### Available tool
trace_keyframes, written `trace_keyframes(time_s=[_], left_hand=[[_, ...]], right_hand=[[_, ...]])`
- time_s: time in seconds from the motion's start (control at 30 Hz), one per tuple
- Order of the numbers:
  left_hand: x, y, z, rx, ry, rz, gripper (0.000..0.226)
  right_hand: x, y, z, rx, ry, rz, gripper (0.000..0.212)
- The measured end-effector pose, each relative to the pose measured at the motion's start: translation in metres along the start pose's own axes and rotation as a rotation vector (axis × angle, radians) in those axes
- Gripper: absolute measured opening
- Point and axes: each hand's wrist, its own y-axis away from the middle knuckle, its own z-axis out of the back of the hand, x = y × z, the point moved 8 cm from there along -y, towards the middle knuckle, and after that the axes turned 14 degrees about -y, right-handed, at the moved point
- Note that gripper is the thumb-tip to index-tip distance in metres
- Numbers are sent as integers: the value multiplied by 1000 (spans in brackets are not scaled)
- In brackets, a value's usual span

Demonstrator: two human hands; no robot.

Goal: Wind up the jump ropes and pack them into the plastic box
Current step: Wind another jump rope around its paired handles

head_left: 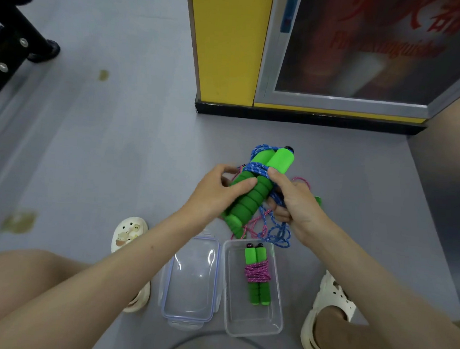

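Just beyond the box (240, 319), our left hand (217, 189) curls round two green foam handles (252, 195) half-wound in blue rope (256, 166). Our right hand (295, 203) grips its loose end. A wound pink rope (257, 271) lies inside the box, the lid (191, 280) left of it, loose pink cord (252, 225) beyond.

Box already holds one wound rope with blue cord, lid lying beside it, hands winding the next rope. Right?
Not quite. In the head view the wound rope in the plastic box has pink cord, not blue; the blue cord is the one the left hand and right hand are winding round the green handles. The lid does lie beside the box.
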Motion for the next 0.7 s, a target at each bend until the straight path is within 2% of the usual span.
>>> trace_keyframes(time_s=[0.07,0.1,0.17,0.3,0.37,0.47,0.53,0.57,0.7], left_hand=[[6,8,-18,269,141,128,39],[6,14,-26,372,173,133,35],[3,19,-31,433,226,111,32],[4,8,-16,247,203,108,32],[7,5,-12,176,174,113,33],[9,3,-6,98,147,104,35],[8,-1,3,1,8,36,36],[6,-3,7,-43,-82,-13,38],[-2,-3,10,-98,-279,-123,43]], right_hand=[[0,1,-2,32,-12,4,45],[1,2,-1,32,-5,8,46],[1,2,0,34,11,11,47],[-3,1,1,34,88,11,56],[-3,1,2,23,124,9,54],[-4,3,2,72,183,5,37],[-6,4,1,93,252,5,13],[-6,4,3,82,284,8,8],[-2,0,12,-17,358,73,13]])
